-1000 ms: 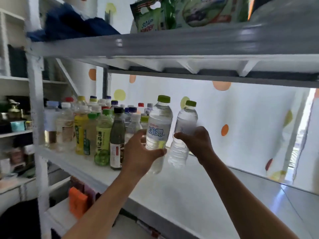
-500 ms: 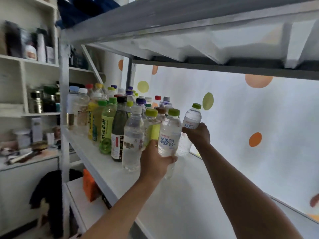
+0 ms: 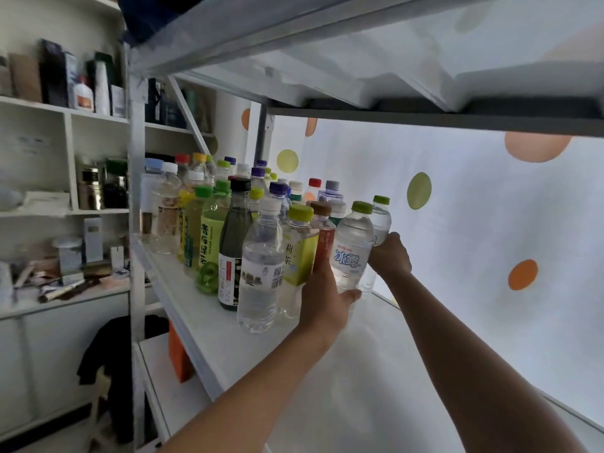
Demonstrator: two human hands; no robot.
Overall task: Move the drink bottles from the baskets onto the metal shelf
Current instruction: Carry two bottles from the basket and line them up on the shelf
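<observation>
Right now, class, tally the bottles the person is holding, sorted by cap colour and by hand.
Green-capped water bottle in left hand: 1
Green-capped clear bottle in right hand: 1
Other cap colours held: 0
Total held: 2

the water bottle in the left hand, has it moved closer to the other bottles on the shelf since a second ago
Yes. The water bottle in the left hand has moved left, now right beside the yellow-labelled bottle; earlier a clear gap separated it from the row.

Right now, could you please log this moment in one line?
left hand: grips water bottle | right hand: grips rear bottle | metal shelf: both placing
</observation>
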